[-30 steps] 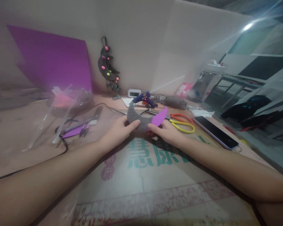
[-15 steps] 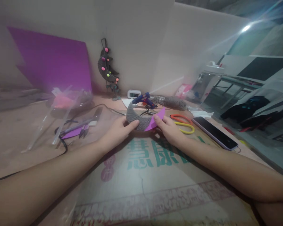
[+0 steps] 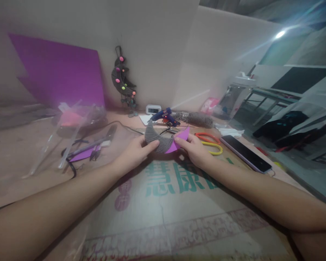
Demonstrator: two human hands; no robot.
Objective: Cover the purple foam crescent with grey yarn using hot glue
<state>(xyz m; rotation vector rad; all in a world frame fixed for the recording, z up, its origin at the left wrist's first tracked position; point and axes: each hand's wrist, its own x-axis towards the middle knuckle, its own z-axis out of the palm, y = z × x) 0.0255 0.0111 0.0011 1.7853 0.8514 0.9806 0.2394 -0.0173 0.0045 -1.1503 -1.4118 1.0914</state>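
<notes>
Crescent (image 3: 160, 143): matt, ribbed grey yarn wrap over smooth purple sheet, paper or foam, can't tell which. Phone (image 3: 246, 153) screen glossy, glass-like; scissor handles (image 3: 216, 153) smooth plastic. Board (image 3: 141, 221) reads as printed cardboard, faint sheen.

Grey cord (image 3: 164, 145) stripes a purple crescent (image 3: 172, 146); scissor handles (image 3: 213, 144) are orange and yellow; a reddish pattern borders the cardboard's (image 3: 141, 212) near edge.

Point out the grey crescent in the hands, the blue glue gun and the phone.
Grey crescent (image 3: 165, 144): head view, on the wrapped grey middle of its curve.
Blue glue gun (image 3: 167, 113): head view, on its body.
Phone (image 3: 246, 153): head view, on the middle of its dark screen.
</notes>
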